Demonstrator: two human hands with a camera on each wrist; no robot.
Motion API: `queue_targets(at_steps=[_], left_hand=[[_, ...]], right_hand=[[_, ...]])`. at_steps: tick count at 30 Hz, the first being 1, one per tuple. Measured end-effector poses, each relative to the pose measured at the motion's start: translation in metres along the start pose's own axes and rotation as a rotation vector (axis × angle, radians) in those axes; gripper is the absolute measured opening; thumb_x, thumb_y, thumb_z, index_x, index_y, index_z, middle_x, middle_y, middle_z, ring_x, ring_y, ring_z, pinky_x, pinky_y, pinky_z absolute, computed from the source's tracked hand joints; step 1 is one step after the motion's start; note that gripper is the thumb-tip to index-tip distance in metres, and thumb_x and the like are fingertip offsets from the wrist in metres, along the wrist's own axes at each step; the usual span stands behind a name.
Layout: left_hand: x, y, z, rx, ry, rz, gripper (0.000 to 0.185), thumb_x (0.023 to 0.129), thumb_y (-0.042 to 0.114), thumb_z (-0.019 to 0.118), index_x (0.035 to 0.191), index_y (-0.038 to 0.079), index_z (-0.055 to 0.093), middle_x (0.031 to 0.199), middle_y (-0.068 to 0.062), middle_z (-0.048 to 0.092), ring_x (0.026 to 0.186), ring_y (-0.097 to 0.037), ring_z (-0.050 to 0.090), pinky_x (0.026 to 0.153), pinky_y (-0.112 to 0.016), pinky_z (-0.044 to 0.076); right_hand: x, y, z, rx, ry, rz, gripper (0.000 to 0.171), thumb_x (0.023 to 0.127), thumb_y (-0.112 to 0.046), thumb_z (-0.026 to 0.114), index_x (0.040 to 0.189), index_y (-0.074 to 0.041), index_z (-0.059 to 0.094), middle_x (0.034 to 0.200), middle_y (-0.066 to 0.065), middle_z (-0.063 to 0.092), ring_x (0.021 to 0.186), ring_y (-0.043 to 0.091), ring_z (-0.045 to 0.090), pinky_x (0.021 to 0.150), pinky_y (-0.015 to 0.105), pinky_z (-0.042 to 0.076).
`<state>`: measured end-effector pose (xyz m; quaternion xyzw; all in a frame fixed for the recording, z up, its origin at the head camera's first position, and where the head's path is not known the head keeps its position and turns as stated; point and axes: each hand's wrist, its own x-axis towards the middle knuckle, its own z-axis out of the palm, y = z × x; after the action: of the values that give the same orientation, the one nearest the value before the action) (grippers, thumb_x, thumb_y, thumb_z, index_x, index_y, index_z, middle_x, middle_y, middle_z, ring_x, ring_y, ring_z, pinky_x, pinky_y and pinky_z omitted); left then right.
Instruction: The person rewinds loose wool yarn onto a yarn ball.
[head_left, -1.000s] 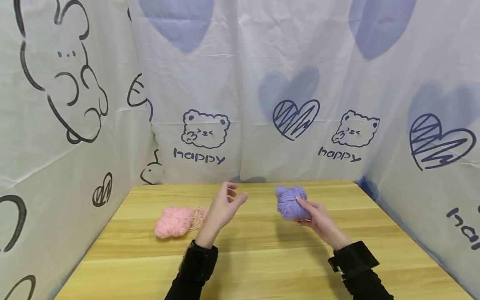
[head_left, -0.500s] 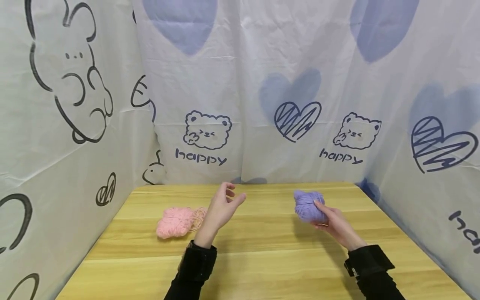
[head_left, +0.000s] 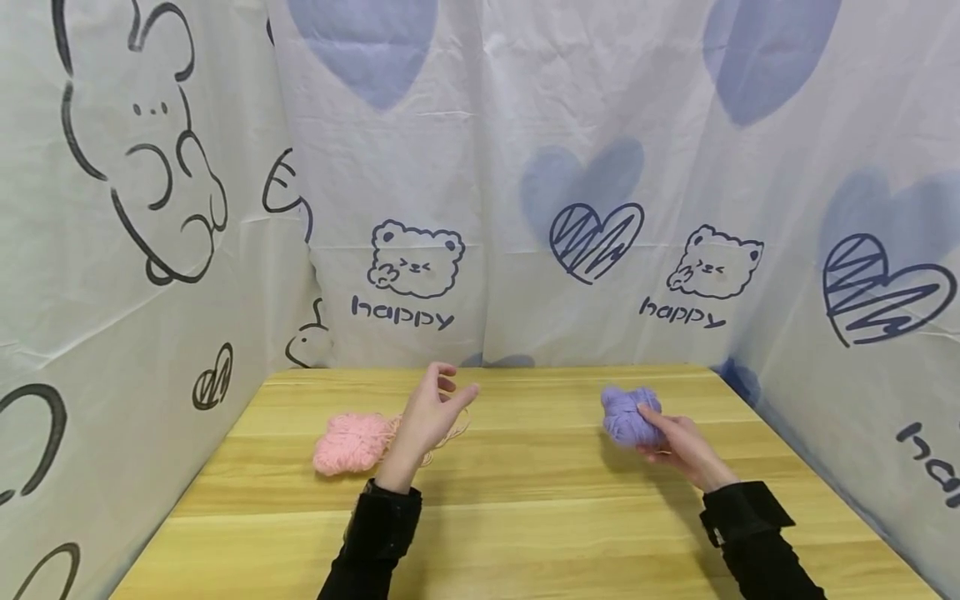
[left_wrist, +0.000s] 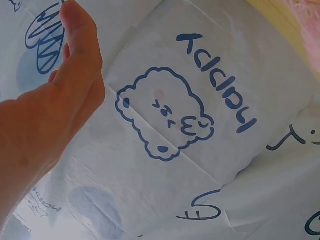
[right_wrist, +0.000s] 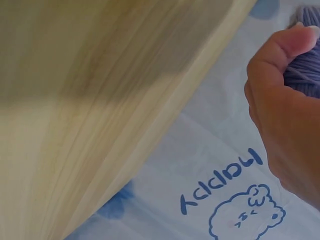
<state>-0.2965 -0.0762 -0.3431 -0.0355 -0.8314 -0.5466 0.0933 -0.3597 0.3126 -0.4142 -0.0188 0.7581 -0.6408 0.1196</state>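
Observation:
My right hand [head_left: 649, 430] grips a ball of purple yarn [head_left: 627, 412] low over the right side of the wooden table [head_left: 525, 500]. The right wrist view shows the thumb of the right hand [right_wrist: 280, 95] pressed against the purple yarn [right_wrist: 306, 70]. My left hand [head_left: 452, 388] is raised above the table's middle, fingers loosely curled, holding nothing. A ball of pink yarn [head_left: 349, 442] lies just left of it, with loose peach strands [head_left: 450, 435] beside and behind the wrist. The left wrist view shows the left hand [left_wrist: 60, 110] edge-on with the pink yarn [left_wrist: 311, 15] in the corner.
White cloth walls [head_left: 480, 208] printed with bears, hearts and "happy" enclose the table on the left, back and right. The tabletop's front half [head_left: 525, 542] lies between my two black sleeves.
My right hand has carried the purple yarn to the right and lower toward the table. My left hand has drifted slightly left and down, closer to the pink yarn.

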Motion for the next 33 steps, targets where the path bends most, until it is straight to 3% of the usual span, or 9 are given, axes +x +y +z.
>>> queue_targets(at_steps=[6, 9, 15, 20, 23, 27, 33], left_hand=[[0.004, -0.004, -0.013, -0.043, -0.017, -0.076, 0.05, 0.09, 0.028, 0.063, 0.13, 0.006, 0.043, 0.118, -0.018, 0.052, 0.095, -0.025, 0.057, 0.074, -0.032, 0.052], [0.008, -0.007, -0.019, -0.013, -0.014, -0.1, 0.052, 0.09, 0.027, 0.064, 0.131, 0.006, 0.041, 0.118, -0.018, 0.052, 0.091, -0.025, 0.056, 0.072, -0.03, 0.051], [0.017, -0.02, -0.034, 0.085, -0.004, -0.148, 0.058, 0.089, 0.028, 0.062, 0.136, 0.005, 0.037, 0.124, -0.021, 0.05, 0.106, -0.033, 0.054, 0.085, -0.04, 0.048], [0.02, -0.038, -0.048, 0.037, 0.003, -0.234, 0.067, 0.09, 0.026, 0.059, 0.146, 0.005, 0.027, 0.145, -0.027, 0.033, 0.132, -0.041, 0.036, 0.108, -0.057, 0.035], [0.022, -0.051, -0.057, 0.112, 0.042, -0.27, 0.07, 0.09, 0.027, 0.058, 0.146, 0.002, 0.026, 0.149, -0.029, 0.027, 0.135, -0.045, 0.025, 0.111, -0.062, 0.026], [0.024, -0.07, -0.067, 0.337, 0.089, -0.314, 0.072, 0.09, 0.033, 0.056, 0.145, -0.002, 0.026, 0.144, -0.035, 0.027, 0.127, -0.05, 0.021, 0.105, -0.069, 0.022], [0.019, -0.102, -0.068, 0.455, 0.076, -0.396, 0.071, 0.095, 0.04, 0.048, 0.141, -0.008, 0.023, 0.138, -0.045, 0.021, 0.123, -0.058, 0.02, 0.097, -0.074, 0.023]], right_hand=[[0.004, 0.007, -0.001, -0.091, 0.04, 0.083, 0.051, 0.098, -0.045, 0.049, 0.108, 0.004, 0.056, 0.071, 0.0, 0.066, 0.062, 0.009, 0.061, 0.06, 0.025, 0.053], [0.006, 0.01, -0.004, -0.121, 0.038, 0.099, 0.051, 0.098, -0.045, 0.048, 0.108, 0.005, 0.055, 0.07, -0.001, 0.066, 0.059, 0.009, 0.061, 0.059, 0.026, 0.053], [0.009, 0.019, -0.005, -0.172, 0.056, 0.115, 0.052, 0.098, -0.044, 0.05, 0.111, 0.006, 0.054, 0.07, 0.001, 0.065, 0.059, 0.01, 0.063, 0.057, 0.026, 0.053], [0.009, 0.025, -0.002, -0.212, 0.122, 0.154, 0.063, 0.097, -0.046, 0.051, 0.12, 0.013, 0.046, 0.072, 0.004, 0.064, 0.058, 0.01, 0.062, 0.055, 0.026, 0.054], [0.009, 0.026, -0.003, -0.231, 0.13, 0.15, 0.062, 0.097, -0.046, 0.05, 0.119, 0.012, 0.047, 0.073, 0.004, 0.064, 0.058, 0.011, 0.062, 0.055, 0.026, 0.054], [0.008, 0.025, -0.002, -0.29, 0.161, 0.143, 0.057, 0.096, -0.047, 0.052, 0.109, 0.009, 0.053, 0.075, 0.005, 0.064, 0.06, 0.013, 0.063, 0.055, 0.028, 0.052], [0.006, 0.022, -0.002, -0.441, 0.225, 0.129, 0.049, 0.094, -0.048, 0.053, 0.088, 0.0, 0.053, 0.066, 0.002, 0.053, 0.061, 0.016, 0.059, 0.055, 0.031, 0.051]])
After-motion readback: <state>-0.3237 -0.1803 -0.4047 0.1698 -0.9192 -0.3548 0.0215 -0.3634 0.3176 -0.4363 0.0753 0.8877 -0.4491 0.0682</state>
